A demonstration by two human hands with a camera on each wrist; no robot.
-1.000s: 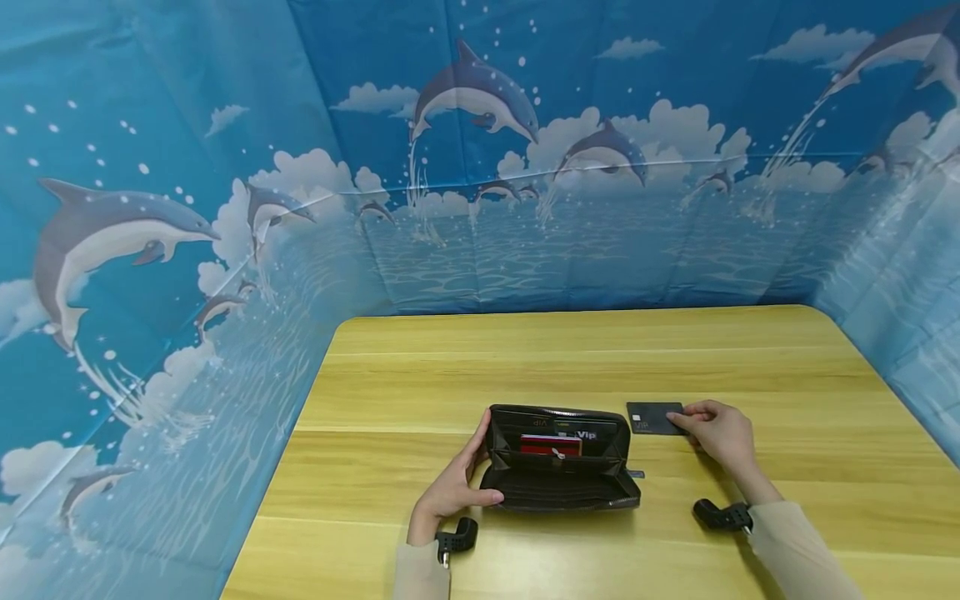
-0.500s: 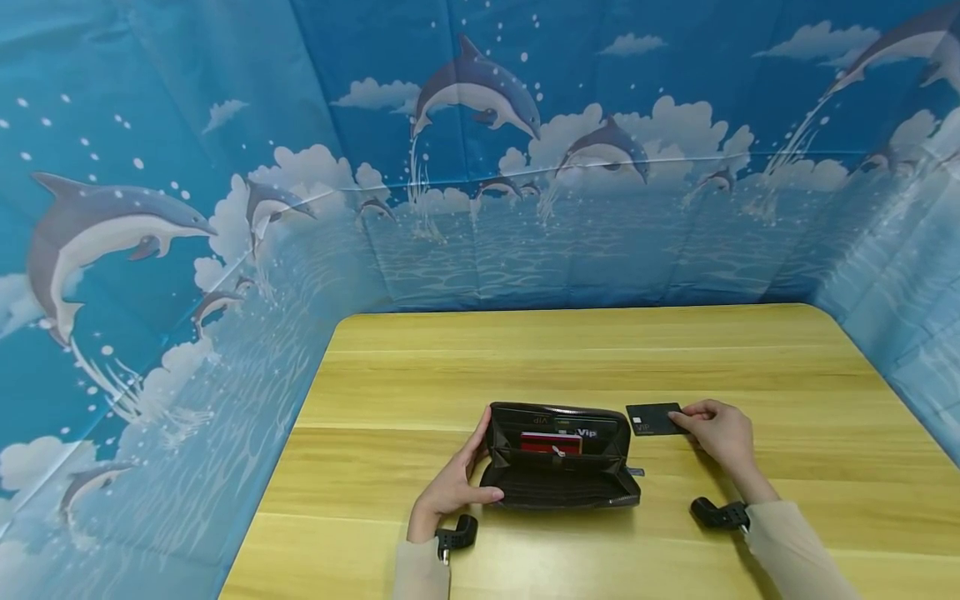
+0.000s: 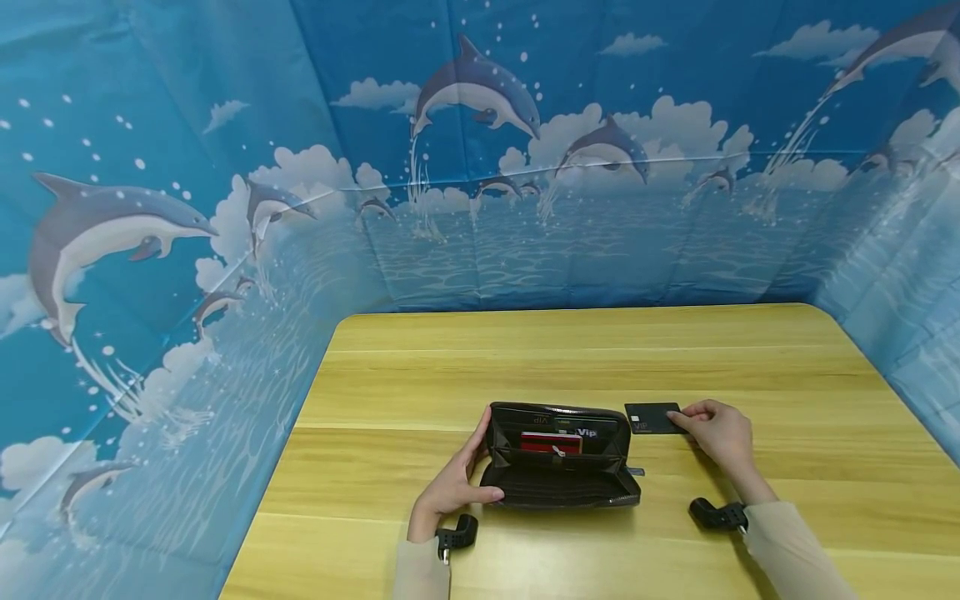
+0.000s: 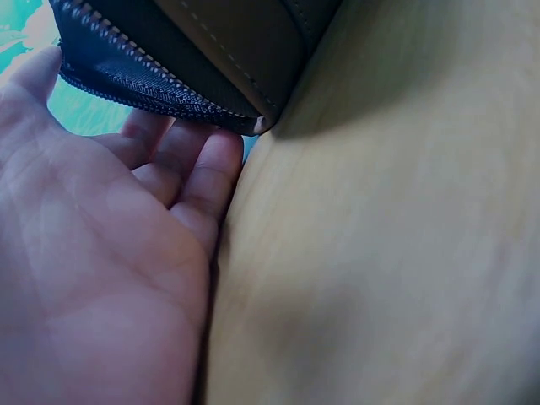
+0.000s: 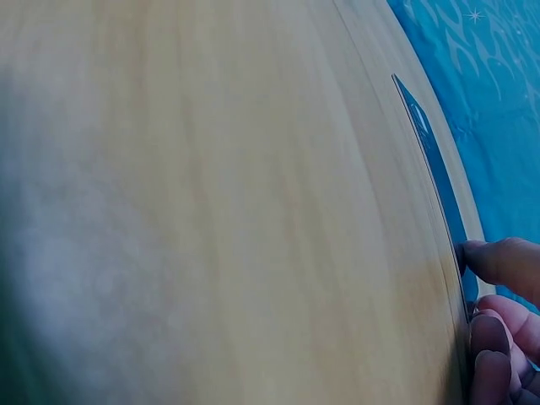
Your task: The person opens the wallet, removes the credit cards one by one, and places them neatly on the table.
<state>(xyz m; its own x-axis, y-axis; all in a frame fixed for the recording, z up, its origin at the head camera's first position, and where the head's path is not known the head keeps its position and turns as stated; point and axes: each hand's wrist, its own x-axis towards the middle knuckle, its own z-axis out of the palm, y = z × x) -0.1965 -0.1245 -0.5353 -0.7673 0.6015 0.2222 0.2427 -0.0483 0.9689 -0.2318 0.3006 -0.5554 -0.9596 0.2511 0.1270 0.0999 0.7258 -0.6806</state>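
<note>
A black zip wallet (image 3: pixel 558 492) lies unfolded on the table, its inside facing the head camera. Within it show a red card (image 3: pixel 550 444), a dark card with "Vip" print (image 3: pixel 587 433) and a small zip pull. My left hand (image 3: pixel 448 492) holds the wallet's left end, thumb on the lower flap and fingers behind the upper one. In the left wrist view the fingers (image 4: pixel 211 173) bend behind the zipped edge. Right of the wallet, my right hand (image 3: pixel 723 435) pinches the right end of a black VIP card (image 3: pixel 651 419). The right wrist view has that card (image 5: pixel 430 156) nearly edge-on, close over the wood.
The light wooden table (image 3: pixel 375 375) has a rounded far edge. Behind it and at the sides hangs a blue dolphin-print sheet (image 3: pixel 480 242). Black wrist devices (image 3: pixel 459 533) sit below both hands. A small tab (image 3: pixel 636 472) sticks out at the wallet's right side.
The head view has shifted very slightly. Both hands keep their holds on the wallet and the VIP card, practically in the same places.
</note>
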